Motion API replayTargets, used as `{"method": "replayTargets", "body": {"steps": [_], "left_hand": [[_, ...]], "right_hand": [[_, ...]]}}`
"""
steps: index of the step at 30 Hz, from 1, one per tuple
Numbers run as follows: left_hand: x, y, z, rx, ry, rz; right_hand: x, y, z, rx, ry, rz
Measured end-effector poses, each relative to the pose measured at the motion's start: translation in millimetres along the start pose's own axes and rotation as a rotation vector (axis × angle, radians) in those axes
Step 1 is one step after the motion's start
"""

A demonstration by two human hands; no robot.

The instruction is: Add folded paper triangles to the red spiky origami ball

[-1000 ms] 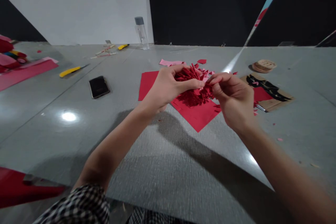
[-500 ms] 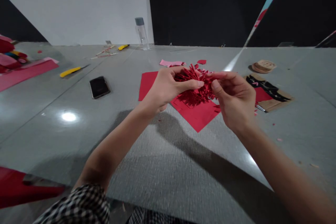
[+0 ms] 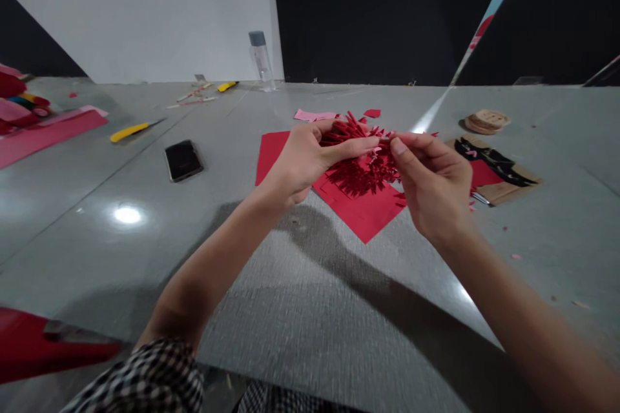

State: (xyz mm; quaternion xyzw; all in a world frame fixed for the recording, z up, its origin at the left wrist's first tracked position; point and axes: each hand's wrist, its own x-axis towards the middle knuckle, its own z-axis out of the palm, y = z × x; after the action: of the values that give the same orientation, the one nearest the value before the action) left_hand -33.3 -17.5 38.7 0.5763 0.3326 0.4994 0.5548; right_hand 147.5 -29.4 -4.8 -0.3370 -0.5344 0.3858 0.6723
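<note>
Between my hands, above the table, is a bundle of fringed red paper (image 3: 351,130), its thin cut strips sticking out in a spiky tuft. My left hand (image 3: 310,158) is closed on its left side, thumb laid along the front. The thumb and forefinger of my right hand (image 3: 433,177) pinch the paper's right end; exactly what lies between the fingertips is too small to make out. Below them, a pile of cut red strips (image 3: 363,177) rests on flat red paper sheets (image 3: 371,222). A pink paper piece (image 3: 312,115) lies just behind.
A phone (image 3: 183,161) and a yellow utility knife (image 3: 130,132) lie left; another yellow cutter (image 3: 227,87) is farther back near a clear bottle (image 3: 262,61). On the right are round wooden discs (image 3: 487,121) and cardboard (image 3: 513,190) with black and red pieces.
My left thumb has shifted slightly up and straightened toward the right fingertips. The right fingertips have drawn closer together in a pinch. The surroundings look the same.
</note>
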Motion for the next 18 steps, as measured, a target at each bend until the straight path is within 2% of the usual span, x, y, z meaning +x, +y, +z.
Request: {"method": "replayTargets", "body": {"steps": [11,18], "left_hand": [[-0.5,0.3,0.6,-0.023,-0.027,-0.041],[-0.5,-2.8,1.3,-0.039,-0.031,-0.038]], "right_hand": [[2.6,0.7,-0.1,0.009,-0.004,0.021],[1.4,-1.7,1.7,0.101,-0.003,0.05]]}}
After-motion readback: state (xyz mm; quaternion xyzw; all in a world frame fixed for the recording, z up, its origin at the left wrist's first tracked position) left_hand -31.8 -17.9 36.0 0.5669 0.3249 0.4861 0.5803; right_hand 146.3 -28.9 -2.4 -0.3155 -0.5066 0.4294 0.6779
